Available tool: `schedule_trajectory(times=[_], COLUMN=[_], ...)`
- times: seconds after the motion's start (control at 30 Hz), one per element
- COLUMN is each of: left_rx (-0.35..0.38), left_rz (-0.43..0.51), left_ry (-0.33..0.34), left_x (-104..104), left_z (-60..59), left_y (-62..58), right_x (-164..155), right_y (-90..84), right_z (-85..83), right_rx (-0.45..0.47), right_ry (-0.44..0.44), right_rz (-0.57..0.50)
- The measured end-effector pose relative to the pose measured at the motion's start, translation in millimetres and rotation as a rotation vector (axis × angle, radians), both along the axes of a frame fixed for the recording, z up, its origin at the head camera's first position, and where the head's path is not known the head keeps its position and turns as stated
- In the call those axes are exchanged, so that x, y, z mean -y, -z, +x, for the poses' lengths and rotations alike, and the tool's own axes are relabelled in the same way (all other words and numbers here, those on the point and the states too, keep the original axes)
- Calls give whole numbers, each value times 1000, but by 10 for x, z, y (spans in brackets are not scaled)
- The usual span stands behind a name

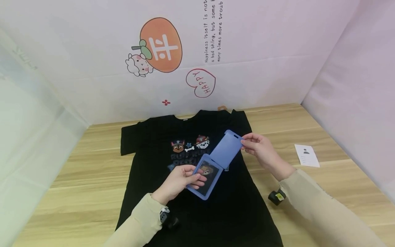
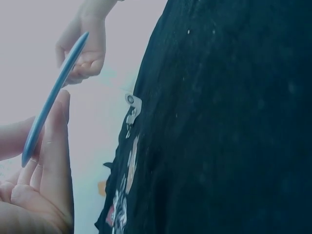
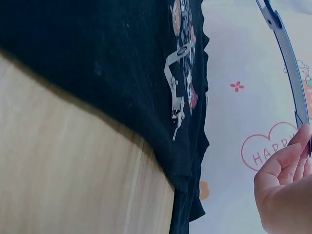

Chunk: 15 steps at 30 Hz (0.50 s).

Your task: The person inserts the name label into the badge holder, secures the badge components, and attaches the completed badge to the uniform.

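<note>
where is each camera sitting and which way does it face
Head: worn high, looking forward and down at the black t-shirt; both hands and sleeves show, holding the blue card holder.
Left wrist: low beside the left hand, facing the holder's edge.
Right wrist: low, facing shirt and wall; right hand shows.
All views share holder and shirt.

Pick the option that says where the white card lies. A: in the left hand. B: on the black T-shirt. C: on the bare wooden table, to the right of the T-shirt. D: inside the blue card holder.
C: the white card lies flat on the wooden table, apart from the black T-shirt and both hands.
</note>
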<state>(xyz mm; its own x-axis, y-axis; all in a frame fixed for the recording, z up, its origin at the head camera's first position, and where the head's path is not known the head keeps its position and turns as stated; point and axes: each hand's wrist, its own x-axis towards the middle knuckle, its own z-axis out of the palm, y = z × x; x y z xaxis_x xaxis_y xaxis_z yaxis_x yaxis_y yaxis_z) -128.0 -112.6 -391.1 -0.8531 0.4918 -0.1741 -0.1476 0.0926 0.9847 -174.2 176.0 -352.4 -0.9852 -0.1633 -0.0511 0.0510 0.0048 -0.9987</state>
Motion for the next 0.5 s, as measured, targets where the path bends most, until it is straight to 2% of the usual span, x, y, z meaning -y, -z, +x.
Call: schedule_trajectory(times=[0.33, 0.5], left_rx=[-3, -13], left_rz=[6, 17], left_ry=[-70, -136], left_x=[227, 318], left_z=[-35, -40], left_y=[-39, -63], right_x=[-27, -17], right_y=[1, 11], right_z=[-28, -46], right_rx=[14, 20], right_ry=[-22, -37], right_rz=[20, 46])
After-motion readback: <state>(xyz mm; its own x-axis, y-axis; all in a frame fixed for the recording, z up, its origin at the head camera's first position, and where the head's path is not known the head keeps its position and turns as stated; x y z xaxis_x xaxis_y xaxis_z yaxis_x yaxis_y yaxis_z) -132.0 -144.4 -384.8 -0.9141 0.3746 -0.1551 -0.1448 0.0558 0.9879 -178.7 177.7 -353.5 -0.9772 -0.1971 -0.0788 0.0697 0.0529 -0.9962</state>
